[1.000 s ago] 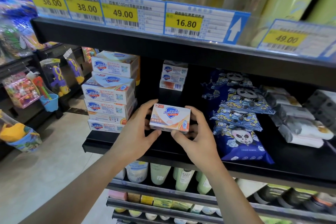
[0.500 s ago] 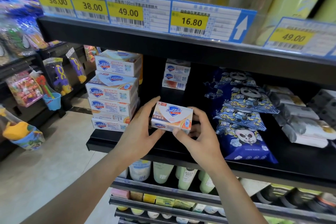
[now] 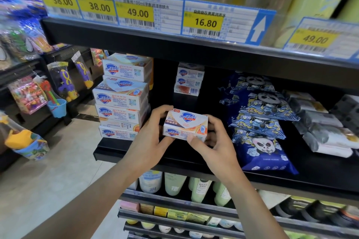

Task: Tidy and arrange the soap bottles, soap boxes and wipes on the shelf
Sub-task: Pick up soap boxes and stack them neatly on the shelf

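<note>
A white and orange Safeguard soap box point(image 3: 185, 124) is held just above the black shelf point(image 3: 174, 158), in the gap between two groups of goods. My left hand point(image 3: 150, 137) grips its left end and my right hand point(image 3: 215, 145) pinches its right front corner. To the left stands a tall stack of larger Safeguard boxes point(image 3: 121, 97). A small stack of three soap boxes point(image 3: 189, 79) sits deep at the back. Blue panda wipes packs point(image 3: 258, 122) lie overlapping to the right. Soap bottles point(image 3: 174, 182) stand on the shelf below.
Grey and white wipes packs point(image 3: 326, 128) lie at the far right. Price tags point(image 3: 203, 20) line the shelf edge above, close over the boxes. Toys point(image 3: 64, 81) hang on a rack to the left, over a tiled floor point(image 3: 48, 180).
Both hands have tilted the soap box so its front side faces me more, and lowered it slightly toward the shelf. The camera has moved a little.
</note>
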A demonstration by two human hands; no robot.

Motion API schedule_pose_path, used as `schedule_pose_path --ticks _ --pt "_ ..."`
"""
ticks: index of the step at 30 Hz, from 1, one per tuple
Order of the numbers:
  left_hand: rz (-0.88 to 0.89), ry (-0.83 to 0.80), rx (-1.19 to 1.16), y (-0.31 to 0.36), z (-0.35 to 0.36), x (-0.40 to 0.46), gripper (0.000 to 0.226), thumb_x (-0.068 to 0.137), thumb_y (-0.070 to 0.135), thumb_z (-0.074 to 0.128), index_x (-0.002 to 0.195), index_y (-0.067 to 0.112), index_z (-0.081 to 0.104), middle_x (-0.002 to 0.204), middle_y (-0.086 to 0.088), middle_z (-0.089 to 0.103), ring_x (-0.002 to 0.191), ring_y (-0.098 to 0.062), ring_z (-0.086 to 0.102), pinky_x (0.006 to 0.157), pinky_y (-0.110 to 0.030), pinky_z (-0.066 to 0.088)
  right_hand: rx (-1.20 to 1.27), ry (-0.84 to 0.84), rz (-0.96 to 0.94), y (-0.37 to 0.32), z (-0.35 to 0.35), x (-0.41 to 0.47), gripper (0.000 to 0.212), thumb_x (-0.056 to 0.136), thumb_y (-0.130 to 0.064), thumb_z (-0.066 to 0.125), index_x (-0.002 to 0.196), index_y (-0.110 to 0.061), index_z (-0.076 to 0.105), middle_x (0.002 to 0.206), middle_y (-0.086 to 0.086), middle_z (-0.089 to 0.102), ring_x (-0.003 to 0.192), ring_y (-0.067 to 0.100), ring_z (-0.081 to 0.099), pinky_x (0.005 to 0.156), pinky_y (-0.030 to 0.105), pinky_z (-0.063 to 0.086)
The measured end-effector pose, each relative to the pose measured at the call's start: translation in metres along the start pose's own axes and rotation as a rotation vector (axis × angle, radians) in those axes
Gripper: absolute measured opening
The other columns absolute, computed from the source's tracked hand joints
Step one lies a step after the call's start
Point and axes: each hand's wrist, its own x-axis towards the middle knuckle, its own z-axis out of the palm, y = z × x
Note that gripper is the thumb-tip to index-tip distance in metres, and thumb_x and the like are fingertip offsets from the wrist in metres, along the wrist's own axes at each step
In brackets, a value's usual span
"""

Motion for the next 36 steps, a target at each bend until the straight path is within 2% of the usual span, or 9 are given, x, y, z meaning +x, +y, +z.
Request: schedule_pose_path --ticks 8,12,15,20,24,28,31,34,36 --pt "0.024 -0.008 0.013 0.0045 -0.0020 -0.0020 0.063 0.097 0.018 0.073 0.143 0.042 0.038 0.133 0.035 0.059 0.122 -0.002 0.064 0.098 -0.040 0.059 0.026 -0.019 0.008 0.0003 -0.0005 0.0012 0.058 0.090 -0.026 0.081 0.137 -0.043 0.052 0.123 -0.017 0.068 0.109 0.010 0.066 0.101 0.042 0.054" --pt "0.009 -0.019 0.041 0.0059 -0.0016 -0.0024 0.059 0.097 0.022 0.073 0.140 0.043 0.038 0.131 0.034 0.061 0.117 0.000 0.065 0.096 -0.037 0.059 0.042 -0.020 0.038 0.0012 0.0000 0.0034 0.069 0.081 -0.043 0.076 0.143 -0.050 0.047 0.130 -0.018 0.065 0.114 0.008 0.065 0.103 0.038 0.054" --pt "-0.020 -0.033 0.055 0.0048 -0.0016 -0.0020 0.056 0.097 0.025 0.074 0.138 0.044 0.040 0.128 0.031 0.065 0.116 -0.001 0.066 0.095 -0.036 0.059 0.057 -0.010 0.042 0.0018 0.0002 0.0030 0.073 0.083 -0.046 0.075 0.148 -0.051 0.043 0.134 -0.021 0.062 0.117 0.006 0.065 0.103 0.035 0.054" --pt "-0.053 -0.055 0.062 0.0043 -0.0010 -0.0001 0.050 0.097 0.030 0.073 0.133 0.045 0.043 0.120 0.027 0.069 0.111 0.001 0.066 0.094 -0.032 0.059 0.072 -0.003 0.016 0.0001 -0.0022 0.0011 0.061 0.097 -0.027 0.073 0.144 -0.057 0.046 0.138 -0.015 0.060 0.116 0.007 0.065 0.098 0.029 0.054" --pt "-0.052 -0.052 0.056 0.0039 -0.0005 -0.0004 0.047 0.098 0.033 0.071 0.133 0.045 0.043 0.118 0.024 0.070 0.110 -0.001 0.067 0.094 -0.034 0.058 0.054 -0.006 -0.004 -0.0043 -0.0024 -0.0009 0.051 0.098 -0.026 0.071 0.139 -0.050 0.053 0.136 -0.014 0.058 0.114 0.003 0.063 0.094 0.023 0.052" --pt "-0.058 -0.046 0.052 0.0040 0.0004 -0.0002 0.045 0.098 0.036 0.069 0.134 0.045 0.043 0.118 0.024 0.070 0.109 0.001 0.067 0.094 -0.033 0.058 0.043 -0.008 0.001 -0.0045 -0.0027 -0.0012 0.056 0.098 -0.014 0.069 0.138 -0.050 0.053 0.138 -0.017 0.052 0.112 0.003 0.062 0.094 0.023 0.051" --pt "-0.074 -0.034 0.036 0.0043 0.0006 0.0006 0.041 0.100 0.040 0.065 0.135 0.045 0.044 0.120 0.027 0.069 0.108 0.004 0.067 0.095 -0.032 0.058 0.034 -0.005 0.010 -0.0019 -0.0025 -0.0003 0.066 0.093 0.000 0.066 0.136 -0.050 0.055 0.136 -0.012 0.053 0.100 0.011 0.067 0.092 0.022 0.054" --pt "-0.081 -0.036 0.033 0.0052 0.0004 0.0008 0.041 0.101 0.041 0.064 0.136 0.046 0.043 0.121 0.030 0.068 0.109 0.008 0.066 0.095 -0.024 0.056 0.026 0.029 -0.006 0.0010 -0.0011 0.0021 0.061 0.094 0.001 0.066 0.131 -0.048 0.058 0.132 -0.008 0.058 0.093 0.019 0.067 0.086 0.018 0.054" --pt "-0.080 -0.031 0.038 0.0055 0.0006 0.0008 0.041 0.101 0.039 0.063 0.136 0.047 0.043 0.120 0.031 0.068 0.108 0.010 0.066 0.093 -0.018 0.053 0.043 0.056 -0.019 0.0031 -0.0005 0.0036 0.055 0.096 -0.001 0.065 0.128 -0.046 0.061 0.130 -0.009 0.058 0.091 0.024 0.067 0.087 0.027 0.057"
